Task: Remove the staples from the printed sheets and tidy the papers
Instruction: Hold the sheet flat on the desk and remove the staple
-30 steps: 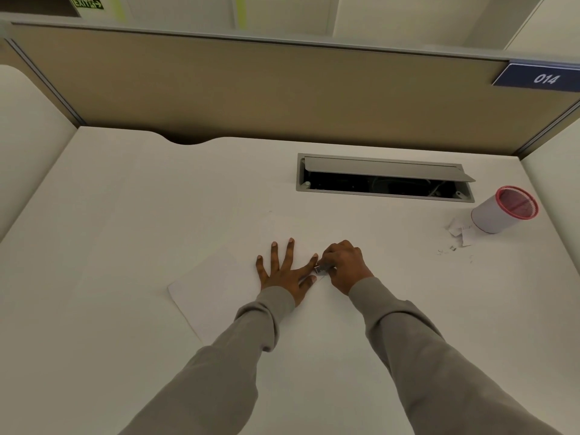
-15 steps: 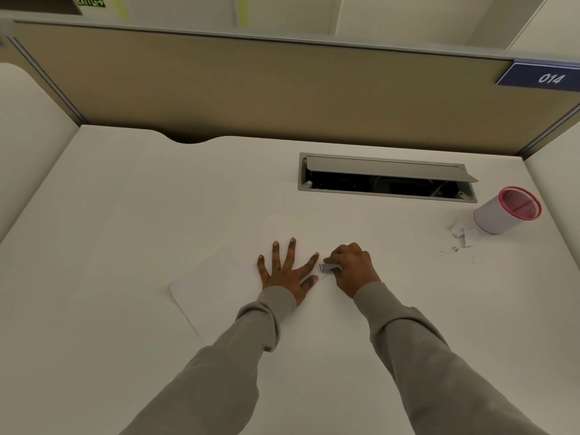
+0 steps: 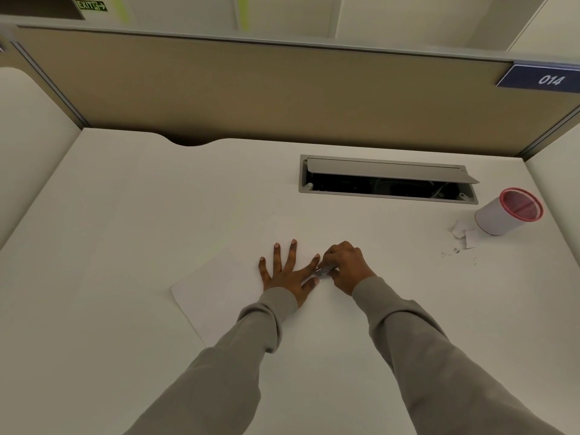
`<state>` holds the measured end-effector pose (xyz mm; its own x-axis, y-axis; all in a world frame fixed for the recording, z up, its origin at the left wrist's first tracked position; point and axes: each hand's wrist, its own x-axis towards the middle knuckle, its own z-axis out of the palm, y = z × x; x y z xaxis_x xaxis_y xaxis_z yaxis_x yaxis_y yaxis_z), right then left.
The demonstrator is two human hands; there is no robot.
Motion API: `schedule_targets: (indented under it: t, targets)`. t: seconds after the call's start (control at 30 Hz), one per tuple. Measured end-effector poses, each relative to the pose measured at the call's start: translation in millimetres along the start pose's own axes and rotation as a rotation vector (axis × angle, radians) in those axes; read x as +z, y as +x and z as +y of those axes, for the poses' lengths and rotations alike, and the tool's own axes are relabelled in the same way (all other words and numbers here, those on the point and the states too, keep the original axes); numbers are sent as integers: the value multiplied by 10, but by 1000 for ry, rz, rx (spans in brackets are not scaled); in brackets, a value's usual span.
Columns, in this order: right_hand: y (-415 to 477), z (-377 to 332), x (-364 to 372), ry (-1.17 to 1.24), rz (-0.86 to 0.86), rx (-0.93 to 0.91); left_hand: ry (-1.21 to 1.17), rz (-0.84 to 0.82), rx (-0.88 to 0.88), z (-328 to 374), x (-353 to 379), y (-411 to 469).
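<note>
This is an office cubicle: a white table (image 3: pixel 157 199) closed off beyond the left grip (image 3: pixel 287 274) and the right grip (image 3: pixel 345 266) by a tan fabric partition (image 3: pixel 282 95), with pale panels at either side. A blue plate reading 014 (image 3: pixel 543 78) sits on the partition's top rail, far up and right of the right grip, and a grey cable hatch (image 3: pixel 389 174), lid propped open, is set into the table beyond that grip. A green EXIT sign (image 3: pixel 91 5) shows above the partition, far up and left of the left grip.
</note>
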<state>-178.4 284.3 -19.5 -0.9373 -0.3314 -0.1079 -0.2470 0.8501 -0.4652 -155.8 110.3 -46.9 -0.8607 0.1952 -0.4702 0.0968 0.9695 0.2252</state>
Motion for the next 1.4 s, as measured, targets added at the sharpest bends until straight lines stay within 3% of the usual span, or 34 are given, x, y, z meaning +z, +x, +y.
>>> schedule_targets:
  t: [0.1, 0.23, 0.57, 0.77, 1.07, 1.4]
  targets:
    - [-40, 34, -26, 64, 1, 19, 3, 8, 2, -9, 4, -2]
    - [-154, 116, -10, 90, 127, 160, -3, 21, 12, -16, 8, -10]
    - [-346, -48, 102, 173, 139, 365, -41, 47, 11, -51, 23, -5]
    - [-378, -45, 146, 277, 217, 476, -29, 150, 55, -11, -131, 72]
    - [-464, -47, 201, 303, 261, 503, -80, 242, 158, -63, -234, 256]
    - [-504, -89, 183, 312, 239, 513, 46, 190, 173, -28, -220, 261]
